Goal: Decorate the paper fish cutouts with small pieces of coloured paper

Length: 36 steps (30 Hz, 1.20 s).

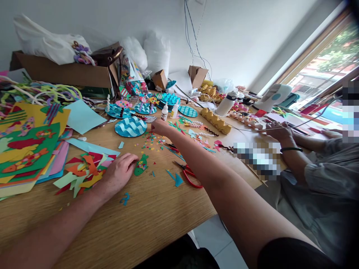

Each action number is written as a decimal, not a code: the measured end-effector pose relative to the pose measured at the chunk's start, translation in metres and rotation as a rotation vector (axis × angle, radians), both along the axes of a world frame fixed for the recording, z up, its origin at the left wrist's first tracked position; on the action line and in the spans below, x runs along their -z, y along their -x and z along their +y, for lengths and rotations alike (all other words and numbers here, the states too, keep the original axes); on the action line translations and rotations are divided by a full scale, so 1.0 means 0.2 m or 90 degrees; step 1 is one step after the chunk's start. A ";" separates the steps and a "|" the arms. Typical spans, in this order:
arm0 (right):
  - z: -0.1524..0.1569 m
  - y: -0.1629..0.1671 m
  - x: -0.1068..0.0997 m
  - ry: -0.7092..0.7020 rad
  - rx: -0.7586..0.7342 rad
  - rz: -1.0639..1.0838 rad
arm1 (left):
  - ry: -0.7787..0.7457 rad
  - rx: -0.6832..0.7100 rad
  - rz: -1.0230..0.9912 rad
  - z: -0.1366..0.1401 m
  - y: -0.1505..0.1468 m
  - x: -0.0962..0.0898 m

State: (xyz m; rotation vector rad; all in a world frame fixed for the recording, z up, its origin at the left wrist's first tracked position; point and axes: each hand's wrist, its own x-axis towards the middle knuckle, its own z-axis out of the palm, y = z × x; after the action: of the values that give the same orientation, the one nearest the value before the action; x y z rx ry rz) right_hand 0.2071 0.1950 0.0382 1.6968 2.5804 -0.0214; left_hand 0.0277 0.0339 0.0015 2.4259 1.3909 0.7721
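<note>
My left hand (122, 170) rests on the wooden table, fingers curled together, tips at the left edge of a green paper fish (141, 165) with small coloured scales. Farther forward, my right hand (160, 127) reaches over scattered small paper bits (150, 138), its fingers drawn together and pointing down. Whatever those fingertips pinch is hidden. Left of that hand lies a round blue disc with pale wavy strips (130, 127). Just behind it stand two white glue bottles (165, 112). Red-handled scissors (190, 175) lie below my right forearm, beside blue paper scraps (177, 180).
Coloured paper scraps (84, 172) and stacked felt sheets (30, 149) cover the left side. Decorated blue discs (119, 111) stand at the back. A yellow egg-carton strip (215, 121) and a white bottle (226, 103) are right of centre. A co-worker's hands (279, 131) are at the right.
</note>
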 end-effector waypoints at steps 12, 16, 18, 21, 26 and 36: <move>0.03 -0.09 -0.02 0.019 0.014 0.058 | -0.002 -0.003 -0.019 0.00 0.00 0.01; 0.03 -0.11 -0.02 0.030 0.011 0.068 | -0.002 0.003 -0.024 0.00 0.01 0.02; 0.02 -0.12 -0.01 0.035 0.015 0.071 | -0.002 0.006 -0.025 0.01 0.01 0.02; 0.02 -0.12 -0.01 0.041 0.025 0.074 | -0.004 0.010 -0.025 0.01 0.01 0.02; 0.02 -0.12 -0.01 0.053 0.029 0.081 | -0.014 0.011 -0.027 0.01 0.01 0.03; -0.01 -0.11 -0.04 0.025 0.034 0.162 | -0.027 0.016 -0.027 0.01 0.01 0.03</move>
State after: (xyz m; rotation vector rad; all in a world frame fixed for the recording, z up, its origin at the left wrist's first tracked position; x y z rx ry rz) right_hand 0.2292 0.1921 0.0460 1.8592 2.6852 -0.3079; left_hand 0.0258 0.0349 -0.0045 2.4393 1.3390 0.8489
